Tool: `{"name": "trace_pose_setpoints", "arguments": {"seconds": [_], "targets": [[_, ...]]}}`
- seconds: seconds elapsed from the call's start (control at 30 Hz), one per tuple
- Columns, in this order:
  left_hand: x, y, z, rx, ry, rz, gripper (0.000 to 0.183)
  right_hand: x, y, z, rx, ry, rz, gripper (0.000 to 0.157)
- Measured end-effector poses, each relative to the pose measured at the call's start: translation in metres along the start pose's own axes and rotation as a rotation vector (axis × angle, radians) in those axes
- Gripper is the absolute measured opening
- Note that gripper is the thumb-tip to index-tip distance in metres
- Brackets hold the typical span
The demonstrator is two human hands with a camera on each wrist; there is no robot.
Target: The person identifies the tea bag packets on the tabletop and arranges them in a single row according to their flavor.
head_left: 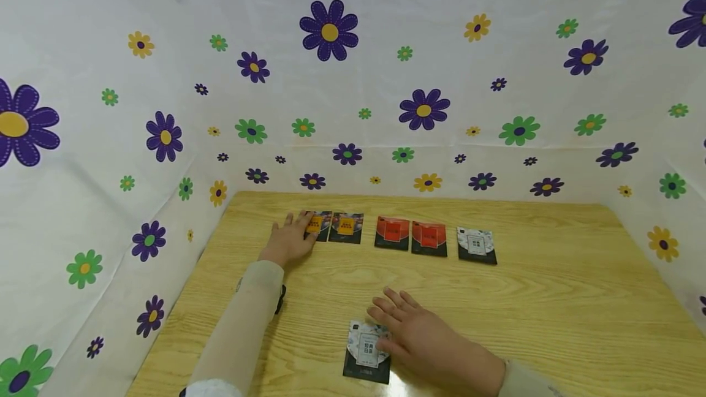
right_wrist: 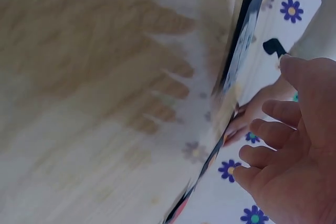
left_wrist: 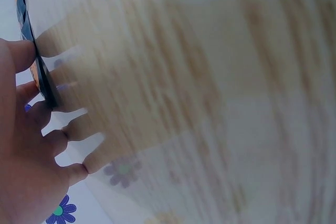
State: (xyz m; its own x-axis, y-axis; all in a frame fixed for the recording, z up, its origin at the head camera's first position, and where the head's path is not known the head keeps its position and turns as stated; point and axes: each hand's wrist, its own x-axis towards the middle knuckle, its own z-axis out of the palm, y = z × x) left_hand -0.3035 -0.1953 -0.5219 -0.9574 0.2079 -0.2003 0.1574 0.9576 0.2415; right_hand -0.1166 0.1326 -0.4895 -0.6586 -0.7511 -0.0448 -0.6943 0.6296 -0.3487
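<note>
At the back left, my left hand (head_left: pixel 288 241) rests on the leftmost orange-and-dark tea sachet (head_left: pixel 318 226), its fingers spread over the left part and its thumb at the lower edge. In the left wrist view that sachet (left_wrist: pixel 46 85) appears edge-on beside the thumb and fingers. A second orange-and-dark sachet (head_left: pixel 346 227) lies close to its right. Near the front, a white-and-black tea sachet (head_left: pixel 365 348) lies flat on the table. My right hand (head_left: pixel 425 339) is over its right side, fingers loosely extended and thumb overlapping the sachet's edge.
Farther along the back row lie two red-and-black sachets (head_left: pixel 392 233) and another white-and-black sachet (head_left: pixel 477 245). All are on a glossy wood-grain table (head_left: pixel 551 287). Flower-print white sheeting (head_left: pixel 375 78) encloses the back and both sides.
</note>
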Motion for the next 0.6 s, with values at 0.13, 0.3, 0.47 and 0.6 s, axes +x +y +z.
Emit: {"name": "trace_pose_setpoints", "arguments": {"seconds": [0.13, 0.3, 0.47, 0.6], "targets": [[-0.001, 0.0, -0.001, -0.005, 0.0, 0.001, 0.068, 0.004, -0.008, 0.002, 0.011, -0.039, -0.013, 0.063], [0.0, 0.0, -0.001, -0.003, 0.004, 0.002, 0.068, 0.007, -0.012, 0.006, 0.062, -0.083, -0.027, 0.065], [-0.001, -0.001, 0.0, -0.006, -0.002, 0.001, 0.068, 0.006, -0.011, 0.01, 0.062, -0.122, -0.052, 0.066], [-0.001, 0.0, 0.0, -0.007, -0.006, -0.002, 0.068, 0.003, -0.008, 0.012, 0.038, -0.16, -0.033, 0.063]]}}
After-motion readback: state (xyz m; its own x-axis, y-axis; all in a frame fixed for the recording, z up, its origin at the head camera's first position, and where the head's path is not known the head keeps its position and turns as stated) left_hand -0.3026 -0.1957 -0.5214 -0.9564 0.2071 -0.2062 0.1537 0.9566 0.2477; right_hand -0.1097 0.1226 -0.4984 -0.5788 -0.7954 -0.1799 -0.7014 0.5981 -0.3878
